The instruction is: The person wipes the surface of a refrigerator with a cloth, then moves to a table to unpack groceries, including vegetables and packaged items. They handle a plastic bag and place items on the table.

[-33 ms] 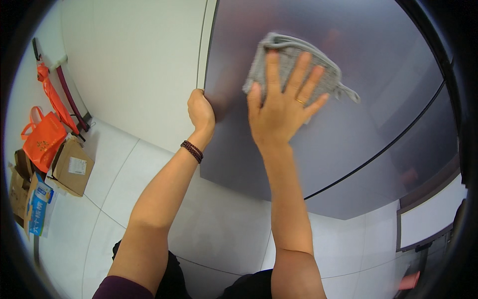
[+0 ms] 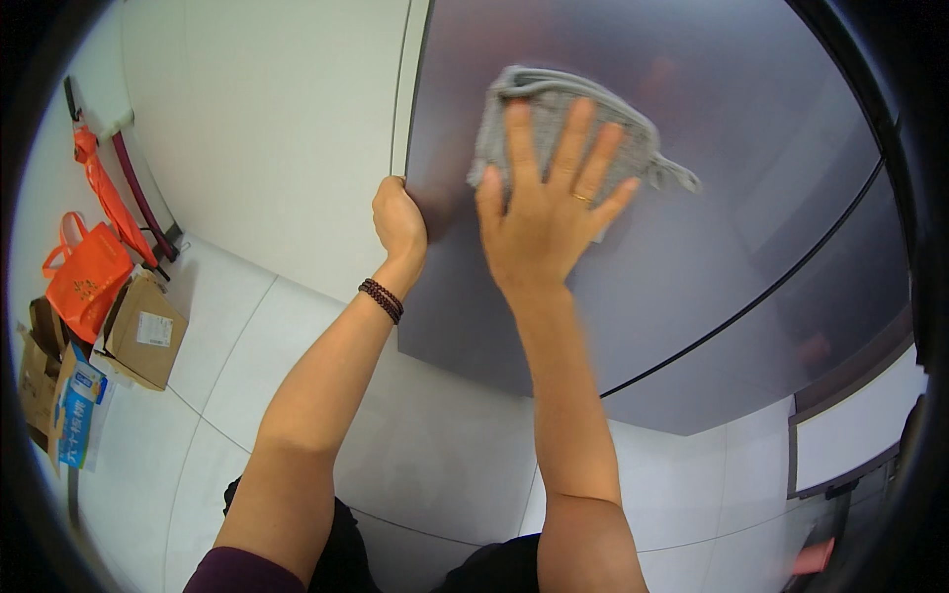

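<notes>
A large grey, glossy appliance door [image 2: 633, 296] stands before me, likely a refrigerator's. My right hand [image 2: 549, 212] lies on a grey cleaning cloth [image 2: 554, 119], fingers spread and stretched out, pressing it flat against the door's upper part. The cloth is folded, with a piped rim and a small loop trailing to the right. My left hand [image 2: 400, 222] is closed at the door's left edge, beside the pale panel [image 2: 267, 128]; its fingertips are hidden behind the edge.
At the left an orange bag [image 2: 89, 277], a folded orange umbrella [image 2: 107, 188], a cardboard box [image 2: 146, 331] and a blue carton [image 2: 77, 405] stand by the wall. A dark seam [image 2: 751, 296] crosses the appliance's lower part. Pale floor tiles [image 2: 227, 346] lie below.
My right hand and the cloth have slid a little to the left over the grey door. The left hand has kept its place at the edge.
</notes>
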A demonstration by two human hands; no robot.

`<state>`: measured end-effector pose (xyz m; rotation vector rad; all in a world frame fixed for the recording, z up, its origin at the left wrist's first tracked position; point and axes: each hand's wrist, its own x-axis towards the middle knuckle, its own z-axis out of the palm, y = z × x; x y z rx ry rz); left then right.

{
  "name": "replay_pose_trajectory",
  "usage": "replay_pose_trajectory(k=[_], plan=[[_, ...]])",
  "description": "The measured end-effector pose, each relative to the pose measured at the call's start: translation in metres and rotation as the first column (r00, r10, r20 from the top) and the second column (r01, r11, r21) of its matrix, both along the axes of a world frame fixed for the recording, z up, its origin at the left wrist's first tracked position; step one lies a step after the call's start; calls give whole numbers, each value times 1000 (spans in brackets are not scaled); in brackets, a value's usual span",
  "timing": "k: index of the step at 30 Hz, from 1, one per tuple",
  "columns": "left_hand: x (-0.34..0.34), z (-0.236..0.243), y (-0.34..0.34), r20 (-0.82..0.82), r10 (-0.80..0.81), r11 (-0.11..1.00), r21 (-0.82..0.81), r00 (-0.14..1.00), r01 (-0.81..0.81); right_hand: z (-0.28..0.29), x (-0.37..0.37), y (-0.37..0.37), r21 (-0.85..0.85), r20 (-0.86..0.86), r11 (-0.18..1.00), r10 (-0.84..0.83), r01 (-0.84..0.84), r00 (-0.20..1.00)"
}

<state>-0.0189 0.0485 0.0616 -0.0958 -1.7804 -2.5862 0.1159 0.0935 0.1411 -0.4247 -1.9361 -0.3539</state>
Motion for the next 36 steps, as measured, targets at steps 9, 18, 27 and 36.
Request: replay_pose_trajectory(k=[9,18,27,36], plan=[[-2,-20,8,-529,-6,971,-205,849,-121,-34,-47,-28,65,99,940,327,-334,940],[0,-3,-4,-177,17,964,-258,984,-63,-1,-18,-13,80,154,957,263,-278,952],[5,6,2,-32,30,997,-67,999,-32,46,80,95,51,-400,950,-265,309,878],[9,8,3,-13,35,997,-70,999,-35,40,117,134,-120,-588,926,-357,358,726]])
